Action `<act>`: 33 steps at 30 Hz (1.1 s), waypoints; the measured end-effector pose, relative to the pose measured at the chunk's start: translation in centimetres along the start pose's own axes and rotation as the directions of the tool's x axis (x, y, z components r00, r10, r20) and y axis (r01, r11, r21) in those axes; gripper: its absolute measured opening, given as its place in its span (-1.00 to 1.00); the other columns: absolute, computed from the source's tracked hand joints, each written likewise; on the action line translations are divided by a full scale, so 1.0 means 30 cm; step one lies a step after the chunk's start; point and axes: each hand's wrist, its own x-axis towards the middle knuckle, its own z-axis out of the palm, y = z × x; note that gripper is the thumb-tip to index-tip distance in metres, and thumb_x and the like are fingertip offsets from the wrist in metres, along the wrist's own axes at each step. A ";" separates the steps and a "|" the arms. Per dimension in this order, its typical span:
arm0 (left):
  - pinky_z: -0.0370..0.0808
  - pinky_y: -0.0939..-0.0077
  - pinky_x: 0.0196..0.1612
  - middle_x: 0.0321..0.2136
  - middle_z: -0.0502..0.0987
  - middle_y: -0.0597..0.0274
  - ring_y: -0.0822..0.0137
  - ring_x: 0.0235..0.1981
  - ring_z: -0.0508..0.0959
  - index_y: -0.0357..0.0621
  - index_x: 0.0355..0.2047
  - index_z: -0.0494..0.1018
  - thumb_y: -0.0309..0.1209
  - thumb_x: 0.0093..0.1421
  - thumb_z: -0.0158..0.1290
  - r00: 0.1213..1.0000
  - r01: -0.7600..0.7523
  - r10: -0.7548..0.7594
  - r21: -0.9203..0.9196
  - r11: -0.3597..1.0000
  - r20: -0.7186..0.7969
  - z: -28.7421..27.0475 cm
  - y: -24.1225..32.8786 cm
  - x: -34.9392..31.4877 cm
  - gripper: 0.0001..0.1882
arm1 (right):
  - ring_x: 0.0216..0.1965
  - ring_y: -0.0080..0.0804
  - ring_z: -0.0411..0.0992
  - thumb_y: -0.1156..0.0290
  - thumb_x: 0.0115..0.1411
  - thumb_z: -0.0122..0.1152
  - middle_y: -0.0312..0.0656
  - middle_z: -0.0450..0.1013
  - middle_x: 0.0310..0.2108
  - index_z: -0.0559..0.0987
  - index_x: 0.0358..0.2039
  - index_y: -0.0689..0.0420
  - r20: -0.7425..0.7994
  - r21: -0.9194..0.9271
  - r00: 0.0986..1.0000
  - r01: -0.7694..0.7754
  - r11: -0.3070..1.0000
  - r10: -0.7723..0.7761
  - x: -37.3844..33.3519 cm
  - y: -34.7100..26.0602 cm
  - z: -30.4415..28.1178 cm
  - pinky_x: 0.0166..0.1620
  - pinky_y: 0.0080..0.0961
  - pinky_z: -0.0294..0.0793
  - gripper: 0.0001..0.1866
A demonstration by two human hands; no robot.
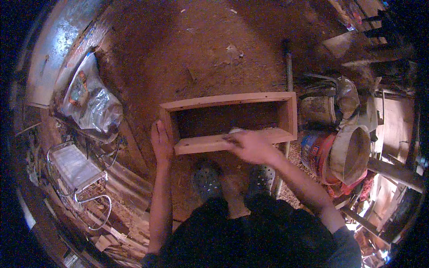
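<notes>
Earthen floor, wooden box, two hands at its near side

Brown, bare-looking floor (201, 58) fills the middle of my feed, with clutter crowding both sides. From my distance I find the box (228, 99) just beyond the person's shoes (208, 181), its open side facing up; what bears its weight I cannot tell. Its right end lies near a pole (289, 73).

At the box's left edge, toward the near corner, the left hand (161, 140) lies along the outer face with fingers fairly straight. Whether the thumb clamps from the other side, I cannot tell. The right hand (252, 148) bends its fingers over the middle of the near edge, by a small pale piece (236, 130). Blur hides whether they pinch it or merely press it against the wood.

For good work here, I judge the left hand should brace that end firmly so the box doesn't skew, while the right keeps its pressure even and its fingertips away from the sharp corners.

As for writing, I make out none on the box, only dark spots in the wood. The red and blue bucket (319, 152) beyond its right edge bears pale printed marks, too small for me to read surely. On the plastic bag (96, 105) past its left edge, I see glare.
</notes>
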 end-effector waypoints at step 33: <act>0.19 0.13 0.26 0.23 0.20 -0.01 -0.04 0.26 0.18 -0.28 0.19 0.19 -0.49 0.03 -0.04 0.754 -0.647 0.396 0.487 0.587 0.524 -0.071 0.145 -0.377 -0.35 | 0.09 -0.29 0.35 0.30 0.33 -0.03 -0.05 0.38 0.09 0.49 -0.01 0.29 -0.933 0.198 0.324 0.091 0.976 0.159 -0.164 0.356 -0.100 0.16 -0.39 0.25 -0.64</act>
